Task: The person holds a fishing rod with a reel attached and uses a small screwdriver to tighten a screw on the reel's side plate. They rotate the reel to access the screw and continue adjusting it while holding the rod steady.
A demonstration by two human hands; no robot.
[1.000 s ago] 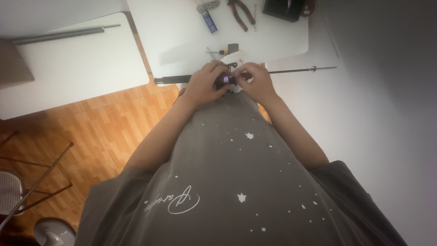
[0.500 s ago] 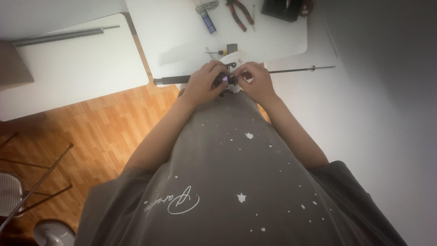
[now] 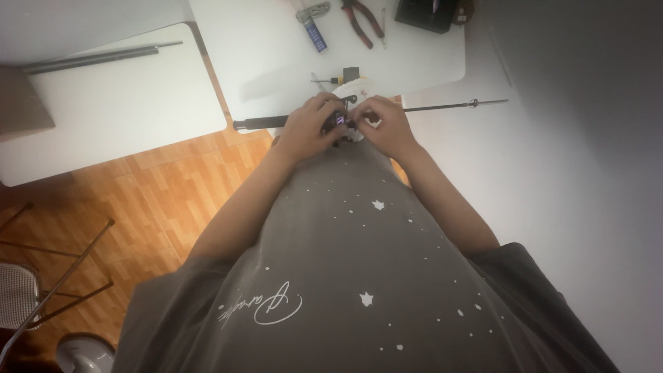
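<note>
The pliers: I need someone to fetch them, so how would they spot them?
Look at the white table beyond the person's hands, along its far edge. The pliers lie there between a blue-handled tool and a black box; only they have red-and-black handles.

Black box (image 3: 434,12), top table edge; possibly a package.

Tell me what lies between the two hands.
In the head view, a small dark reel-like part on the fishing rod sits between the left hand and right hand, gripped by both.
</note>
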